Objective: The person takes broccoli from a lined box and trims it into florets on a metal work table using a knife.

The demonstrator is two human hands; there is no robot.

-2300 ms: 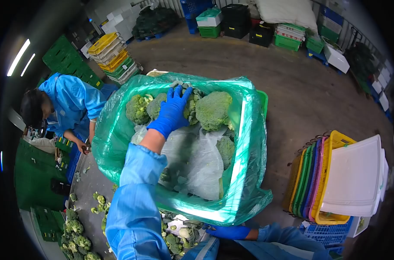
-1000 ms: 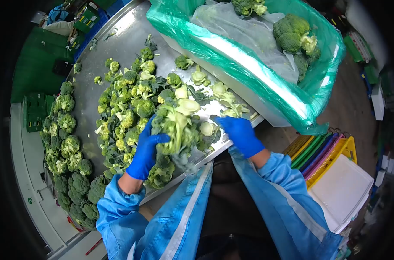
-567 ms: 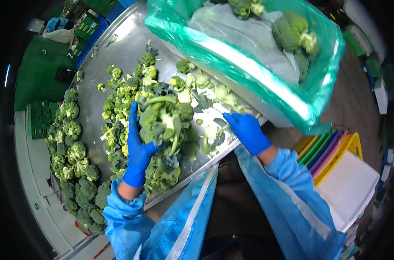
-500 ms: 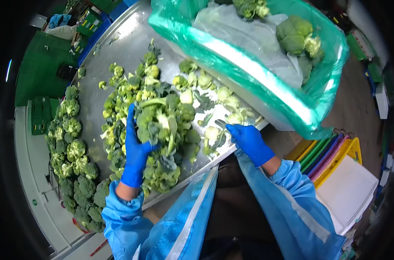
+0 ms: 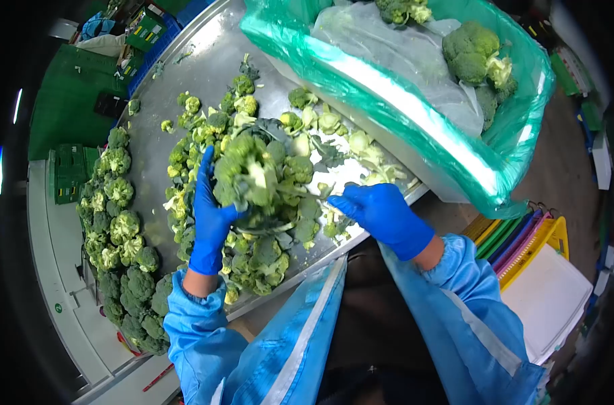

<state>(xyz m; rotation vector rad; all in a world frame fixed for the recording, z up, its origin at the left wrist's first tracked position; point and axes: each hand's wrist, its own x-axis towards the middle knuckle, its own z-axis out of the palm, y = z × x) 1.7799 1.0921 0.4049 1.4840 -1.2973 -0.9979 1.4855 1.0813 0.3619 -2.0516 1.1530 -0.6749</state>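
My left hand [image 5: 214, 219], in a blue glove, grips a broccoli head [image 5: 249, 172] from its left side. The head is blurred, its pale stalk facing up and right. To the right, my right hand [image 5: 388, 217], also gloved, is closed like a fist near the table edge. It holds what looks like a small knife, mostly hidden by the fingers. Trimmed broccoli pieces [image 5: 260, 266] lie heaped beneath the held head. Pale cut stalks [image 5: 361, 145] lie beyond the right hand, on the metal table [image 5: 162, 142].
A box lined with a green plastic bag [image 5: 415, 101] stands at the upper right, with broccoli heads [image 5: 470, 52] inside. More broccoli heads [image 5: 125, 226] line the table's left side. Coloured trays [image 5: 516, 239] and a white board [image 5: 546, 297] stand at the lower right.
The broccoli head has turned in my left hand, and its stalk now points differently. My right hand has moved slightly left and rotated, hiding the thin blade that showed before.
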